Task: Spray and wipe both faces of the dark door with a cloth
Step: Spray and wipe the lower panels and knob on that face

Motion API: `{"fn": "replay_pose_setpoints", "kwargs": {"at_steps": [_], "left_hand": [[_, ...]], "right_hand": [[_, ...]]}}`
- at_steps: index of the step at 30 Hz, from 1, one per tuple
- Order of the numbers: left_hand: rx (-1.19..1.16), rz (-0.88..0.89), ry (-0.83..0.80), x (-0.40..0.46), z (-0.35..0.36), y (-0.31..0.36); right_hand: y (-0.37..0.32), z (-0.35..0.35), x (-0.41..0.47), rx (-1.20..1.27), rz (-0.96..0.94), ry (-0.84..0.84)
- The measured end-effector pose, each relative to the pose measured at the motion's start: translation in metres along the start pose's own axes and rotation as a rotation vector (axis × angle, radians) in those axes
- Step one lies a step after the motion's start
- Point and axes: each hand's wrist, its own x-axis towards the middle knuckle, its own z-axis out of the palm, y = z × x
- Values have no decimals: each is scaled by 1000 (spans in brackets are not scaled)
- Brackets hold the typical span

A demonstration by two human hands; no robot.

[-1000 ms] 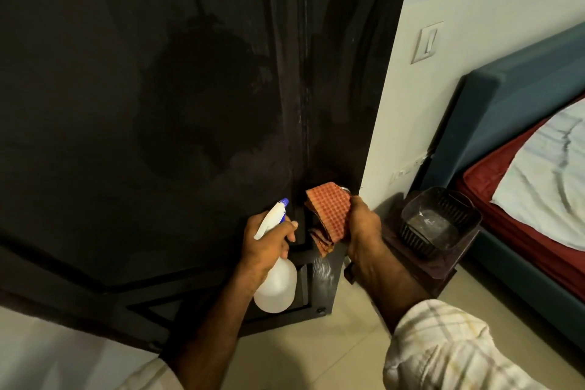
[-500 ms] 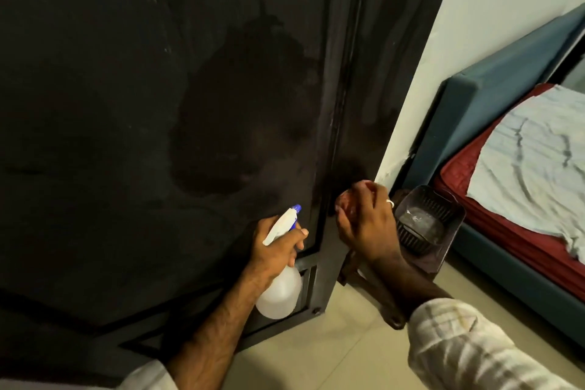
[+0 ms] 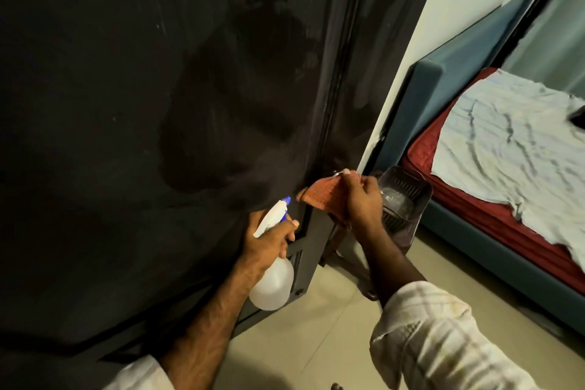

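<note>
The dark door (image 3: 133,111) fills the left and middle of the view, with a darker wet patch on its face. My left hand (image 3: 269,239) grips a white spray bottle (image 3: 272,285) by its neck, its blue nozzle pointing up at the door. My right hand (image 3: 362,199) holds an orange checked cloth (image 3: 323,195) against the door's lower right edge. The door's other face is hidden.
A dark plastic basket (image 3: 408,199) sits on a small stand just right of the door edge. A blue bed frame (image 3: 449,95) with a red mattress and a pale sheet (image 3: 519,149) lies at the right. Beige floor tiles (image 3: 316,342) spread below.
The view has swung right and closer to the door edge. My right hand moved with the cloth along the door's lower right edge; the cloth shows again to the left of my hand. The left hand keeps the bottle.
</note>
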Motion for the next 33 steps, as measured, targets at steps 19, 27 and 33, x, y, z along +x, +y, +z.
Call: {"fn": "replay_pose_setpoints", "kwargs": {"at_steps": [19,27,33], "left_hand": [[87,28,-20,-1,-12,7],[75,-30,-8,3,-7,-1],[103,-3,-21,8,1,2]], "right_hand": [[20,1,2,-418,-612,0],[18,-7,18,-921,-827,27],[-15,8,17,-57,17,-103]]}}
